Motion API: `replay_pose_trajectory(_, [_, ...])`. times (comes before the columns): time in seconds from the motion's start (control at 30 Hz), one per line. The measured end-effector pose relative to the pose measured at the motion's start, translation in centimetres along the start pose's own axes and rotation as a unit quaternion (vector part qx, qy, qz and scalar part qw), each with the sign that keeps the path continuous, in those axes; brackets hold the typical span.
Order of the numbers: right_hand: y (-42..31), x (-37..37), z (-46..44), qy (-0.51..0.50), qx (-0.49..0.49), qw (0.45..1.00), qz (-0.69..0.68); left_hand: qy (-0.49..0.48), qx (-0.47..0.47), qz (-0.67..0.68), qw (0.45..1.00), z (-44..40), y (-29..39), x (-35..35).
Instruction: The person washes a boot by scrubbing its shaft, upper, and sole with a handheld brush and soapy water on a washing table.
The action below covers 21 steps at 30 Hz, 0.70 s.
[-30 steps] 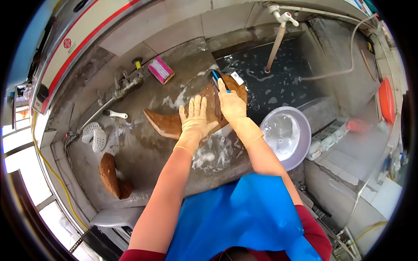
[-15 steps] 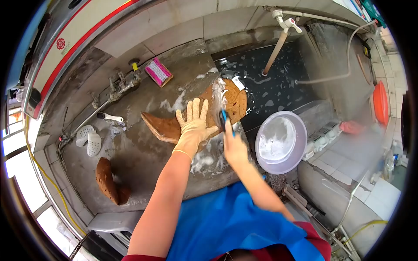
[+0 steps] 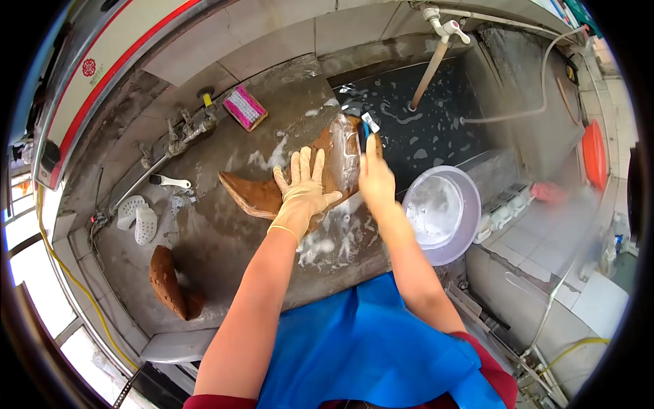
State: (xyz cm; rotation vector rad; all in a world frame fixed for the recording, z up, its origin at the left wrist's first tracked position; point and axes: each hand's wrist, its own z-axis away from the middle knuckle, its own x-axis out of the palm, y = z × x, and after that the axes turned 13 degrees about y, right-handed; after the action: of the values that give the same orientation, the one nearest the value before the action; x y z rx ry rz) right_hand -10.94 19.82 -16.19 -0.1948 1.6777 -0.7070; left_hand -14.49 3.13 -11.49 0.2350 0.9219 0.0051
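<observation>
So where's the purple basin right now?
In the head view, the purple basin is to the right of the right hand, just below the dark water in the picture.

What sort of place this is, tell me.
Probably a wash area, perhaps in a workshop: a tap with foam-flecked water below it, a tub of suds, and a wet, soapy counter.

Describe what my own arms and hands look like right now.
Your left hand wears a thin, pale yellow glove with a rolled cuff at the wrist. Your right hand is too blurred to tell if it matches. Dark red sleeves leave both forearms uncovered.
</observation>
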Motion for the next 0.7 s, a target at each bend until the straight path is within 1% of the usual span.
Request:
replay_pose_trajectory(0.07, [-1.0, -0.5, 1.0, -0.022, 0.032, 0.999, 0.002, 0.003, 0.007, -0.008, 1.000, -0.1, -0.2, -0.3])
replay_pose_trajectory(0.1, [-1.4, -1.2, 4.7, -0.056, 0.051, 0.995, 0.065, -0.005, 0.003, -0.005, 1.000, -0.2, 0.0, -0.6])
replay_pose_trajectory(0.13, [-1.9, -2.5, 8.8, -0.093, 0.072, 0.991, 0.057, -0.017, -0.004, 0.000, 1.000, 0.0, 0.1, -0.6])
replay_pose_trajectory(0.2, [-2.0, -3.5, 13.2, -0.168, 0.079, 0.981, 0.057, -0.006, 0.002, 0.000, 1.000, -0.2, 0.0, -0.1])
replay_pose_trajectory(0.23, [-1.9, -3.3, 11.6, -0.139, 0.079, 0.984, 0.073, 0.004, 0.006, -0.003, 1.000, 0.0, -0.1, 0.1])
replay_pose_trajectory(0.27, [-1.4, -2.5, 7.9, -0.105, 0.079, 0.987, 0.087, 0.005, 0.009, -0.007, 1.000, -0.1, -0.1, 0.0])
replay_pose_trajectory(0.33, [0.9, -0.3, 2.4, 0.009, 0.107, 0.994, -0.019, -0.009, -0.003, -0.011, 1.000, -0.1, 0.2, -0.2])
replay_pose_trajectory(0.4, [-1.5, -1.4, 5.2, 0.000, 0.117, 0.993, 0.020, -0.003, 0.004, -0.012, 1.000, -0.1, 0.2, -0.2])
replay_pose_trajectory(0.43, [-2.6, -1.7, 8.7, -0.042, 0.134, 0.990, 0.010, -0.010, -0.002, -0.016, 1.000, -0.1, 0.3, -0.4])
replay_pose_trajectory(0.5, [-4.3, -2.4, 13.5, -0.069, 0.124, 0.990, -0.025, -0.014, -0.008, -0.021, 1.000, -0.2, 0.4, -0.2])
replay_pose_trajectory(0.53, [-4.3, -2.1, 13.9, -0.048, 0.052, 0.997, 0.036, -0.015, -0.006, -0.023, 1.000, -0.1, 0.4, 0.0])
replay_pose_trajectory(0.57, [-2.8, -1.6, 12.5, -0.056, 0.089, 0.994, 0.019, -0.012, -0.007, -0.026, 1.000, -0.2, 0.3, 0.2])
replay_pose_trajectory(0.63, [-2.3, -2.7, 7.5, -0.066, 0.164, 0.984, -0.012, -0.010, -0.009, -0.031, 0.999, -0.2, 0.4, 0.3])
replay_pose_trajectory(0.7, [-2.9, -2.0, 8.3, -0.044, 0.207, 0.977, -0.035, -0.007, -0.008, -0.036, 0.999, -0.2, 0.2, 0.6])
